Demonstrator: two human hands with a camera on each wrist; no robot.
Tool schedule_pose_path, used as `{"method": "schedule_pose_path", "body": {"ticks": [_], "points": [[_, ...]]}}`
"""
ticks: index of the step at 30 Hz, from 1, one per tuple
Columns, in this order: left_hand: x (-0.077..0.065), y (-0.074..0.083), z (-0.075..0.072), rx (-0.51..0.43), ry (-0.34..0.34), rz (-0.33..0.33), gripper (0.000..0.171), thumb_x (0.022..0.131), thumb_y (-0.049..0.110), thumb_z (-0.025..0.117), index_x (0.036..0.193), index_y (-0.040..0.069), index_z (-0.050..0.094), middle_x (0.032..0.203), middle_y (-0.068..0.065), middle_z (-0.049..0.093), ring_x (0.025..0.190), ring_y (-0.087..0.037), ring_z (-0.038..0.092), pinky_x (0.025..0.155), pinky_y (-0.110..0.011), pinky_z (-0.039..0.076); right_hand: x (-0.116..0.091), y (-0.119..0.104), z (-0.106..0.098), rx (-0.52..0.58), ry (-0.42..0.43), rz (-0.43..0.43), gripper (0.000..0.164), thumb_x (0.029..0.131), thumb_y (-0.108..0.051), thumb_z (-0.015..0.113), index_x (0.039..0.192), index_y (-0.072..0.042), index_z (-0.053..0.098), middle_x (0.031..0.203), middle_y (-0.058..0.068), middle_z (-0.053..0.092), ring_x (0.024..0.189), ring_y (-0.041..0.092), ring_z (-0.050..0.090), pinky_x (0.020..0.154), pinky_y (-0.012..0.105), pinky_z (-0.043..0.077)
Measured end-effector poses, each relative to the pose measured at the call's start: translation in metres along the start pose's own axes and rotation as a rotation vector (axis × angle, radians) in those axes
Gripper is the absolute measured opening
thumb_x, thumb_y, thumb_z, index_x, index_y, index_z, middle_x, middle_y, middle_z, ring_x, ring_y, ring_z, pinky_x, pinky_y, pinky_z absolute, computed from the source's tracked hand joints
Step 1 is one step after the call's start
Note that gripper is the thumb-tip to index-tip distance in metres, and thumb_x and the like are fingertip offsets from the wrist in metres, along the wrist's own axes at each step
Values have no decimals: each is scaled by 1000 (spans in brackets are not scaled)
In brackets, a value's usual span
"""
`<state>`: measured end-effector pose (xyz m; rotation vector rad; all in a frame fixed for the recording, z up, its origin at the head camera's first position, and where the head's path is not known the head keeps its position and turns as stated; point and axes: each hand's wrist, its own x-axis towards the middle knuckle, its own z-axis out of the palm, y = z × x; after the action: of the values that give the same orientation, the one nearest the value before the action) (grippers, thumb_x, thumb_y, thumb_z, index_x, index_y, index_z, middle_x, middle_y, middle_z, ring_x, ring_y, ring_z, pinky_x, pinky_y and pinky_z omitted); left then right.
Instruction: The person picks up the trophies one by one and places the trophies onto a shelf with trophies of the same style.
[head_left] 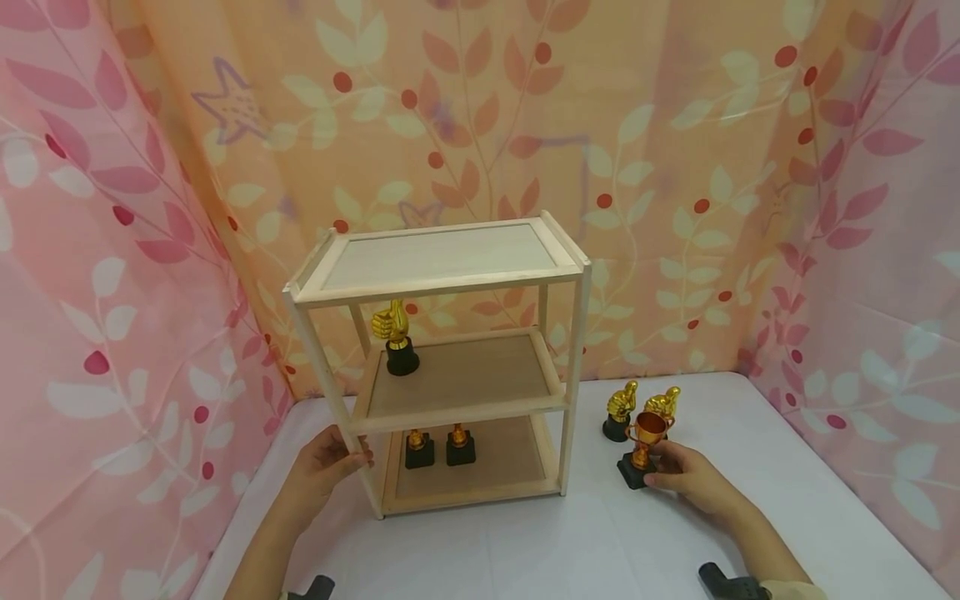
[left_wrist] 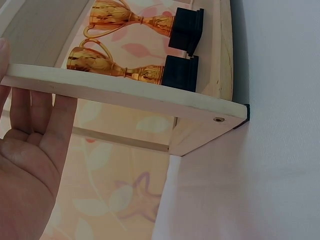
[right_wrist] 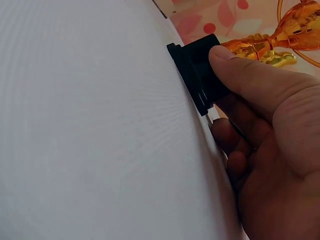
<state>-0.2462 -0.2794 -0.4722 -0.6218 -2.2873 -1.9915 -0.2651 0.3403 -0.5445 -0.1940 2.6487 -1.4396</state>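
My left hand (head_left: 318, 473) grips the left front post of a pale wooden three-tier shelf (head_left: 442, 292); in the left wrist view its fingers (left_wrist: 44, 112) go behind the post. At the right, my right hand (head_left: 697, 479) pinches the black base (right_wrist: 200, 67) of a small orange-gold trophy cup (head_left: 648, 427), which is upright close over the white table. Two gold thumbs-up trophies on black bases stand just behind it, one at the left (head_left: 621, 408), the other (head_left: 664, 402) partly hidden by the cup.
A thumbs-up trophy (head_left: 395, 337) stands on the middle tier at the left. On the bottom tier are two trophy cups (left_wrist: 125, 65), their tops hidden by the middle tier in the head view. Patterned curtains (head_left: 480, 108) surround the white table (head_left: 517, 550) at the back and sides.
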Motion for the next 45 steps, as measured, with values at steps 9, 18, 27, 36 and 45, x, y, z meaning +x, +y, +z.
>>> {"method": "schedule_pose_path", "body": {"ticks": [9, 18, 27, 36, 45], "points": [[1, -2, -1, -5, -10, 10, 26, 101, 2, 62, 120, -10, 50, 105, -5, 66, 98, -16, 71, 93, -29, 58, 1, -2, 4, -57, 25, 5, 61, 85, -30, 84, 133, -3, 59, 129, 15, 65, 106, 23, 61, 90, 35, 53], [4, -1, 1, 11, -7, -12, 28, 101, 5, 63, 121, -9, 50, 106, -7, 66, 99, -17, 70, 93, -28, 58, -2, -2, 5, -88, 74, 49, 63, 82, -36, 86, 132, -4, 61, 125, 12, 67, 111, 26, 62, 93, 44, 54], [1, -1, 2, 12, -10, -23, 30, 101, 6, 63, 122, -10, 49, 106, -8, 65, 100, -17, 70, 92, -27, 58, -6, -11, 2, -102, 156, 0, 61, 83, -34, 85, 132, -6, 61, 102, 9, 64, 86, 19, 56, 68, 28, 47], [1, 0, 1, -6, -15, 2, 25, 100, 2, 62, 119, -9, 50, 104, -5, 66, 98, -16, 70, 92, -28, 58, -5, -29, -5, -219, 251, -30, 61, 84, -42, 84, 130, -8, 63, 107, 9, 66, 88, 21, 54, 70, 29, 45], [0, 2, 1, -17, -9, 7, 25, 99, 0, 63, 119, -10, 50, 104, -5, 65, 97, -15, 70, 92, -29, 59, -7, -48, -8, -211, 264, -88, 58, 88, -43, 80, 130, -8, 61, 106, 8, 65, 95, 21, 54, 74, 28, 48]]}}
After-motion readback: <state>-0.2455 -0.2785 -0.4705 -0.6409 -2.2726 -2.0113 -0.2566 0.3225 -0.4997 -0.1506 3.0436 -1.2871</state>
